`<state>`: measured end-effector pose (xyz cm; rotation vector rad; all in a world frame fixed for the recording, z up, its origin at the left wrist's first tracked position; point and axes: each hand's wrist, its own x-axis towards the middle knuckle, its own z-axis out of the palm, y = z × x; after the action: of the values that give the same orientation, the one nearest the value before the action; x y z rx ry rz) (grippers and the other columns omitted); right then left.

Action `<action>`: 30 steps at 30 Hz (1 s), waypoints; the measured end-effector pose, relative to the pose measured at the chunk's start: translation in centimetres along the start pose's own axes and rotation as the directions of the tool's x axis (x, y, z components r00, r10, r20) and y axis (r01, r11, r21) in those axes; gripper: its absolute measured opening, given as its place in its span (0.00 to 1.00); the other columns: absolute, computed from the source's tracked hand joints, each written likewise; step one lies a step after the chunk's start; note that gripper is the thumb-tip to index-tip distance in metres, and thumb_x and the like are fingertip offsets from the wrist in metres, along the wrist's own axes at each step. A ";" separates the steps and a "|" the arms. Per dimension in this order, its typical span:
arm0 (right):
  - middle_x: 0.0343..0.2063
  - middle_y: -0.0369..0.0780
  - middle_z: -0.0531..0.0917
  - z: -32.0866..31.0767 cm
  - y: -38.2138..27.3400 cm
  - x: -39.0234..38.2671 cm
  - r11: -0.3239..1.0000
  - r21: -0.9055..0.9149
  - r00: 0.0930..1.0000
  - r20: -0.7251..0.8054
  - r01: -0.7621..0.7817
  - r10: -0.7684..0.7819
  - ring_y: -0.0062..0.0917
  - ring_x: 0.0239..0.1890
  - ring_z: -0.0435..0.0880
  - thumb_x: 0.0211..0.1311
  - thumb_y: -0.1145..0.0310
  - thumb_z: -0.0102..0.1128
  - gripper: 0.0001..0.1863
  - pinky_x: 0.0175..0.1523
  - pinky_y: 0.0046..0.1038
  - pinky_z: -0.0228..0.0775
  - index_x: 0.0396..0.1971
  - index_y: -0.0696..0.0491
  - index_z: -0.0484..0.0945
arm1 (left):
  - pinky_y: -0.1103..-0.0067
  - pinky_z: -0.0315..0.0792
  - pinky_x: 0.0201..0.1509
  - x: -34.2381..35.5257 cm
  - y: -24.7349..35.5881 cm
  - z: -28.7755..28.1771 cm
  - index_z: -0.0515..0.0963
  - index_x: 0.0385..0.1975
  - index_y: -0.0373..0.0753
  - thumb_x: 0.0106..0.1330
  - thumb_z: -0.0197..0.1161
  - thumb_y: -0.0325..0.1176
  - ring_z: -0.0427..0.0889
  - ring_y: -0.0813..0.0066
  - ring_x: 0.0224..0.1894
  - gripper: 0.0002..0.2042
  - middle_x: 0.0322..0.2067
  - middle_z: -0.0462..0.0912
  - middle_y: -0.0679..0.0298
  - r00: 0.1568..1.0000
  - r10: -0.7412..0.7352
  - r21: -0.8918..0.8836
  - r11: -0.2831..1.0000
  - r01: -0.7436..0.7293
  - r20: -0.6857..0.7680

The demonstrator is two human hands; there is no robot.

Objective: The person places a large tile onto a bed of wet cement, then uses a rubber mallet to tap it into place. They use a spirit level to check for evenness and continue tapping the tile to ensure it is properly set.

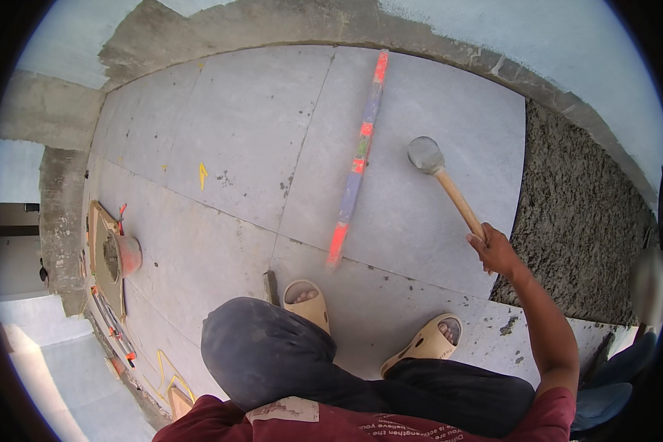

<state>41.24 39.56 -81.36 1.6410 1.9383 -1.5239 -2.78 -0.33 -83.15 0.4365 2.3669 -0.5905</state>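
My right hand (496, 250) grips the wooden handle of a rubber mallet (458, 199). Its round grey head (425, 155) is over a large grey floor tile (449, 110), though I cannot tell whether it touches. To the left of the mallet, a long spirit level (352, 177) with orange-red and purple-blue bands lies across the same tile. My left hand is out of sight; only the maroon sleeve (206, 420) of that arm shows, behind my raised knee.
Rough wet mortar (574, 214) borders the tile on the right. A reddish bucket (129, 255) of grey mix stands at far left, near boards and tools. By my left sandal (307, 302) lies a short dark bar (271, 287). Another person's legs (604, 398) show at lower right.
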 end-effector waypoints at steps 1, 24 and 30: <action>0.16 0.41 0.76 0.1 0.1 0.1 1.000 0.006 1.000 0.005 -0.001 0.001 0.27 0.12 0.80 0.72 0.54 0.56 0.21 0.17 0.30 0.73 0.37 0.61 0.69 | 0.63 0.77 0.55 0.0 0.0 0.1 0.79 0.48 0.35 0.67 0.61 0.47 0.81 0.50 0.54 0.21 0.50 0.83 0.48 1.000 0.005 0.001 1.000 -0.005 0.003; 0.15 0.34 0.72 1.8 1.9 2.3 0.983 0.165 0.995 -0.057 0.086 -0.077 0.20 0.10 0.71 0.71 0.61 0.54 0.13 0.15 0.24 0.67 0.36 0.58 0.69 | 0.65 0.76 0.56 -0.1 2.6 -2.6 0.78 0.51 0.34 0.70 0.58 0.49 0.80 0.54 0.56 0.23 0.53 0.80 0.47 0.995 0.049 0.247 0.966 -0.070 0.091; 0.13 0.31 0.68 2.1 -2.9 -1.5 0.968 0.249 0.996 -0.080 -0.013 0.034 0.15 0.10 0.66 0.73 0.51 0.53 0.20 0.15 0.21 0.63 0.32 0.54 0.69 | 0.63 0.51 0.76 4.5 11.4 -6.5 0.61 0.69 0.31 0.72 0.51 0.56 0.56 0.54 0.74 0.37 0.71 0.59 0.48 0.556 0.777 0.354 0.630 -0.692 -0.296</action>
<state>38.48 37.46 -79.64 1.8463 1.8209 -1.7773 -4.30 13.29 -85.07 1.7207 2.1893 -0.3246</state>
